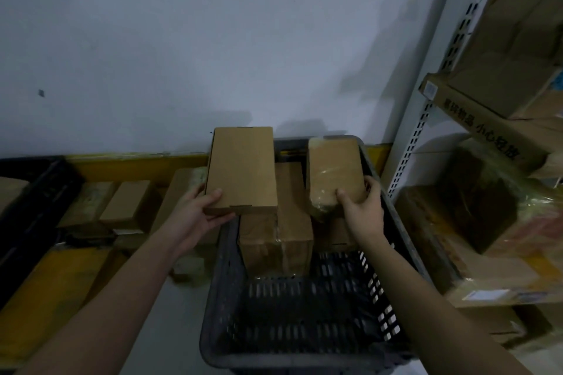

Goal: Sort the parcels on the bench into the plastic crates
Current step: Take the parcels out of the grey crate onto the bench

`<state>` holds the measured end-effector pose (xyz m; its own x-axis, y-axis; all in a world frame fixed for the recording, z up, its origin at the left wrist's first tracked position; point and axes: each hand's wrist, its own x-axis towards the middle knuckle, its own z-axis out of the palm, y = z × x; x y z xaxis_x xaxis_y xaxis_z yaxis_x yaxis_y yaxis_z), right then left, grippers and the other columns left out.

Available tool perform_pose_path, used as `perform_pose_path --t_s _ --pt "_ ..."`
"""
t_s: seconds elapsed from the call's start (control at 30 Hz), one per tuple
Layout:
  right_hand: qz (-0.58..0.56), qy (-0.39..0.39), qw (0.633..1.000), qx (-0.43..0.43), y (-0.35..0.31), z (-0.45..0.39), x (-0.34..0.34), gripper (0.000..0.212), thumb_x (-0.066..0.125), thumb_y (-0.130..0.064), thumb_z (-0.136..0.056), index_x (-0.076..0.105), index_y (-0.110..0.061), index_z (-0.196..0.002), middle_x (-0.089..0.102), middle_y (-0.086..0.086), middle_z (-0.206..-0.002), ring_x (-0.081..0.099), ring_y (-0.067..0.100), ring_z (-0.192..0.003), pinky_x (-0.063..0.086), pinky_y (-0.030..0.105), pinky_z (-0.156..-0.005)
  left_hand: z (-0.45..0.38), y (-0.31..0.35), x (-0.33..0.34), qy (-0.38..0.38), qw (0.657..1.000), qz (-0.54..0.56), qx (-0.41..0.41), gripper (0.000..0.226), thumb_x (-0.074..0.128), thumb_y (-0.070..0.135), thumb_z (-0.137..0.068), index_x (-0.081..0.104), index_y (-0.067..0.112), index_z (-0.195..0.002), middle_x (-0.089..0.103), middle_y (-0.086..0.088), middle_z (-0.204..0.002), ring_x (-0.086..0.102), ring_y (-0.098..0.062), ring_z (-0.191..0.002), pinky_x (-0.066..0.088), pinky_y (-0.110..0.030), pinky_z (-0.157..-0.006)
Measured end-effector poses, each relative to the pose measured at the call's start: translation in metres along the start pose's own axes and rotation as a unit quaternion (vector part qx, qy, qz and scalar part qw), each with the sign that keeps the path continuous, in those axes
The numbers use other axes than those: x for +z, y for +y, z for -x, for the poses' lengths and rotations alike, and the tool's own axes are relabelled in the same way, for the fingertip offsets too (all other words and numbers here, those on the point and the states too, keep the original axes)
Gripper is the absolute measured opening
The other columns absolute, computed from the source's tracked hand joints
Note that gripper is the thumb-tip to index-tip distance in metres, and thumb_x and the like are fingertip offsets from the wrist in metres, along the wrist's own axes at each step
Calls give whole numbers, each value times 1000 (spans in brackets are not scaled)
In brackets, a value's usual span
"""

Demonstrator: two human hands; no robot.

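Note:
My left hand [198,216] grips the near end of a flat brown cardboard parcel [242,169], held above the left rim of the dark grey plastic crate [219,298]. My right hand [362,207] grips a smaller tape-wrapped brown parcel [333,173] over the crate's far right part. Inside the crate, taped cardboard parcels [277,240] stand against the far wall; the near half of its floor is bare. More brown parcels [131,204] lie on the bench to the left.
A black crate [27,207] stands at the far left on the yellow-edged bench [137,164]. A white metal shelf upright [426,119] and shelves stacked with large cartons [487,119] fill the right side. A grey wall is behind.

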<state>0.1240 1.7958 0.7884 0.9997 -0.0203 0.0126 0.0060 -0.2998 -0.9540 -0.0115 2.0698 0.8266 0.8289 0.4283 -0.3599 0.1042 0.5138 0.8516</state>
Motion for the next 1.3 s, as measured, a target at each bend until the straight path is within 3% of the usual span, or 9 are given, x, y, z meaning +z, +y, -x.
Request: perform_pose_path --t_s 0.23,0.47,0.57,0.67,0.73,0.83,0.97,1.1,1.3 --pt "-75 -40 995 -44 -45 -6 12 73 71 -41 -88 33 -23 -147 50 1 -138 52 18 -121 51 46 -102 12 18 -20 18 999 21 40 69 58 5 -96 29 31 -153 52 -10 -135 63 -34 -112 62 -43 -69" --pt "-106 -112 988 -29 -69 16 62 71 73 -41 -87 36 -23 -145 51 -2 -131 55 22 -122 53 47 -99 34 32 -69 68 994 56 68 55 52 1 -98 39 23 -147 53 -14 -139 61 -35 -111 61 -41 -63" --pt "-122 -139 983 -13 -76 31 85 74 76 -49 -79 39 -29 -141 53 -2 -131 58 22 -118 56 49 -94 43 38 -101 91 991 67 66 59 53 2 -98 37 26 -149 54 -11 -139 61 -33 -113 60 -41 -63" --pt "-125 -153 980 -7 -85 48 106 73 75 -42 -84 38 -25 -144 53 -1 -130 57 19 -115 59 40 -86 50 48 -131 117 988 81 61 60 52 3 -98 35 27 -150 54 -11 -139 61 -32 -114 60 -39 -62" --pt "-132 -164 978 -1 -91 60 121 71 75 -39 -85 38 -23 -144 53 -2 -128 58 19 -114 60 42 -85 56 54 -150 123 987 84 56 57 50 3 -99 36 26 -149 54 -12 -138 60 -32 -115 60 -39 -64" --pt "-129 -167 977 4 -102 80 148 70 77 -42 -83 41 -25 -140 58 -4 -122 63 19 -110 59 48 -87 70 61 -182 124 987 87 53 56 50 4 -99 36 22 -150 54 -13 -135 59 -34 -116 60 -38 -65" --pt "-122 -166 979 -11 -119 112 187 67 76 -40 -84 43 -22 -139 58 -5 -117 62 16 -107 56 46 -94 89 67 -227 131 988 60 64 46 47 3 -101 41 17 -144 61 -9 -120 64 -29 -101 58 -40 -66" --pt "-115 -163 980 -19 -125 148 222 74 77 -47 -80 43 -21 -141 60 -1 -124 62 15 -106 56 46 -94 99 59 -285 150 986 49 55 55 51 4 -100 37 18 -151 54 -13 -139 62 -30 -108 53 -42 -73" --pt "-95 -165 982 -7 -112 200 252 71 74 -43 -85 39 -22 -143 55 0 -128 61 18 -110 57 42 -91 111 33 -350 148 988 51 -2 54 54 5 -99 40 22 -148 51 -12 -140 60 -32 -109 55 -44 -72"
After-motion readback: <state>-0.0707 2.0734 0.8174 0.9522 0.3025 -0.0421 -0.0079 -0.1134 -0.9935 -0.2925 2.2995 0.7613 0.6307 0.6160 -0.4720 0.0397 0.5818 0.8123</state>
